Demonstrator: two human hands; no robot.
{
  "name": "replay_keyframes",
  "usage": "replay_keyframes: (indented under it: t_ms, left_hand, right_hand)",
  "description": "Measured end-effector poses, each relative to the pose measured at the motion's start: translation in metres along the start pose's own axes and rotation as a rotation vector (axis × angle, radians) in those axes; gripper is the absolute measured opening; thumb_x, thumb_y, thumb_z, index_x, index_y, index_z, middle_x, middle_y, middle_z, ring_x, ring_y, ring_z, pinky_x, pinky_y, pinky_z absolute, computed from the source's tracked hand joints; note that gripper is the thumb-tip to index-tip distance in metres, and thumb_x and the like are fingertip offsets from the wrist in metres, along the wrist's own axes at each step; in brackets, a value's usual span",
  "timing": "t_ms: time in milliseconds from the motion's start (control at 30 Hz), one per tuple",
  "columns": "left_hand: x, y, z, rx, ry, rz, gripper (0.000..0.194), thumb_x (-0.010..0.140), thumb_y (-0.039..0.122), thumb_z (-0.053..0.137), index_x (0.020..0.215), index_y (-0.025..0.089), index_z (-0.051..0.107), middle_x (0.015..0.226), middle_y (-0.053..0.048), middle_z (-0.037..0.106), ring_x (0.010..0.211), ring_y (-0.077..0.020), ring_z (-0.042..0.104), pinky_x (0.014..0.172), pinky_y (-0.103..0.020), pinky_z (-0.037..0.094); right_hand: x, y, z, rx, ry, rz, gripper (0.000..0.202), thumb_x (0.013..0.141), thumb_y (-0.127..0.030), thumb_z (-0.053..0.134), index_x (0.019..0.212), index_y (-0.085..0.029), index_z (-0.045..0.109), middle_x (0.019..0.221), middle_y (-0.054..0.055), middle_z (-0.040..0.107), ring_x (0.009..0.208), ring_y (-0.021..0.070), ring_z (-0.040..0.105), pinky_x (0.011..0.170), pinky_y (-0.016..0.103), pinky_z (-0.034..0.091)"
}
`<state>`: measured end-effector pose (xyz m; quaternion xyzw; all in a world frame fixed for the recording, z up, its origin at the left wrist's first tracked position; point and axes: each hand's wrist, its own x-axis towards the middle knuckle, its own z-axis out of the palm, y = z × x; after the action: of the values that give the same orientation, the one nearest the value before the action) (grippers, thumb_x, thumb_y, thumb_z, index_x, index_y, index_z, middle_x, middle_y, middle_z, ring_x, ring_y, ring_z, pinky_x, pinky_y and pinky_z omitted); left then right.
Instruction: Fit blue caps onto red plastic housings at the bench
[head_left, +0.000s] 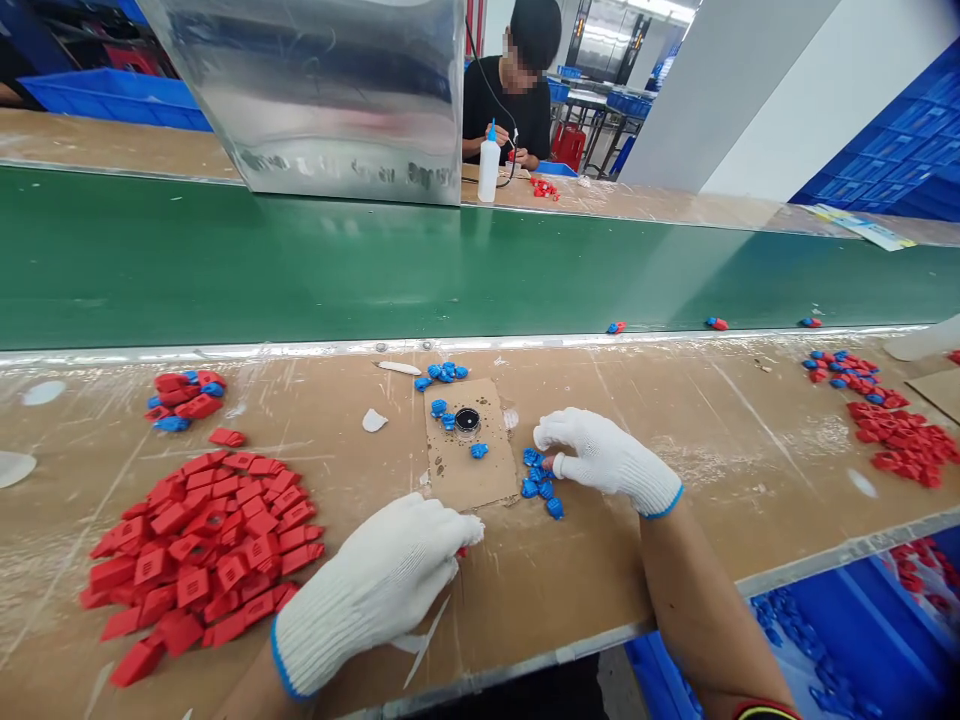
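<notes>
My left hand (390, 570), in a white knitted glove, is closed with a bit of a red plastic piece (463, 551) showing at its fingertips; the rest of that piece is hidden. To its left lies a heap of red plastic pieces (202, 540). My right hand (604, 455), gloved too, reaches over a small cluster of blue plastic pieces (541, 487). Its fingers and thumb are apart, and the bare thumb tip is at the edge of the cluster. Between the hands a cardboard sheet (469, 480) carries a small round dish (467, 421) of dark content and several blue pieces (478, 451).
Joined red-and-blue pieces (186, 398) lie at left, with more red pieces (904, 440) at far right. A green belt (360, 275) crosses behind, several joined pieces along its near edge. Beyond it are a white bottle (488, 170), a metal panel (337, 100) and a co-worker (480, 95).
</notes>
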<state>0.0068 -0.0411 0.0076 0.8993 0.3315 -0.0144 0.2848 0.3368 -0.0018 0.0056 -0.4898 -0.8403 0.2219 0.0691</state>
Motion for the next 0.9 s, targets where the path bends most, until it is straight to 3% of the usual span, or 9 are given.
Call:
replay_keyframes:
  t_ms: [367, 467, 567, 667, 733, 833, 900]
  left_hand:
    - [-0.003, -0.004, 0.001, 0.044, 0.073, -0.055, 0.025, 0.093, 0.007, 0.047, 0.098, 0.025, 0.064, 0.089, -0.003, 0.073, 0.083, -0.0261, 0.066, 0.076, -0.037, 0.042]
    - [-0.003, -0.006, -0.001, -0.055, 0.125, -0.011, 0.024, 0.086, 0.004, 0.048, 0.093, 0.024, 0.060, 0.086, -0.001, 0.069, 0.082, -0.0235, 0.062, 0.075, -0.035, 0.041]
    - [-0.003, -0.012, -0.001, -0.291, 0.326, -0.022, 0.022, 0.089, 0.005, 0.046, 0.093, 0.024, 0.057, 0.086, -0.001, 0.065, 0.079, -0.0196, 0.058, 0.074, -0.033, 0.042]
    - [-0.002, -0.016, 0.006, -0.601, 0.604, -0.048, 0.018, 0.101, 0.013, 0.039, 0.098, 0.023, 0.054, 0.087, 0.000, 0.057, 0.075, -0.0163, 0.051, 0.071, -0.030, 0.043]
    - [-0.001, -0.015, 0.013, -0.768, 0.707, -0.028, 0.020, 0.108, 0.022, 0.037, 0.097, 0.023, 0.052, 0.085, 0.001, 0.052, 0.073, -0.0151, 0.046, 0.069, -0.029, 0.042]
    - [0.006, -0.010, 0.019, -0.980, 0.680, 0.060, 0.030, 0.113, 0.043, 0.039, 0.099, 0.022, 0.054, 0.085, 0.001, 0.048, 0.071, -0.0140, 0.042, 0.066, -0.029, 0.041]
    - [0.012, -0.006, 0.015, -1.106, 0.649, 0.105, 0.039, 0.111, 0.056, 0.042, 0.102, 0.020, 0.056, 0.084, 0.002, 0.048, 0.069, -0.0130, 0.041, 0.063, -0.028, 0.040]
  right_hand:
    - [0.009, -0.006, 0.005, -0.069, -0.121, 0.020, 0.020, 0.079, -0.003, 0.054, 0.077, -0.022, 0.047, 0.082, 0.001, 0.061, 0.082, 0.0202, 0.050, 0.078, 0.033, 0.034]
    - [0.003, 0.002, 0.002, -0.007, -0.036, -0.002, 0.020, 0.083, -0.003, 0.049, 0.083, -0.023, 0.047, 0.084, 0.001, 0.059, 0.080, 0.0192, 0.048, 0.076, 0.032, 0.037]
    - [-0.003, 0.001, -0.011, 0.174, 0.156, -0.034, 0.021, 0.090, -0.004, 0.046, 0.093, -0.024, 0.048, 0.094, 0.001, 0.061, 0.084, 0.0177, 0.053, 0.079, 0.031, 0.045]
    - [0.006, -0.025, -0.026, 0.281, 0.279, -0.150, 0.022, 0.094, -0.004, 0.045, 0.097, -0.024, 0.052, 0.096, 0.002, 0.063, 0.084, 0.0165, 0.057, 0.079, 0.029, 0.049]
    - [0.021, -0.056, -0.028, 0.270, 0.259, -0.295, 0.027, 0.092, -0.001, 0.045, 0.101, -0.024, 0.056, 0.098, 0.002, 0.065, 0.083, 0.0159, 0.058, 0.078, 0.029, 0.050]
    - [0.046, -0.102, -0.025, 0.157, 0.160, -0.419, 0.027, 0.085, -0.003, 0.050, 0.098, -0.024, 0.060, 0.088, 0.000, 0.065, 0.072, 0.0148, 0.053, 0.067, 0.026, 0.046]
    - [0.059, -0.121, -0.023, 0.121, 0.168, -0.430, 0.018, 0.088, -0.007, 0.054, 0.088, -0.024, 0.059, 0.077, -0.002, 0.063, 0.065, 0.0138, 0.049, 0.060, 0.025, 0.042]
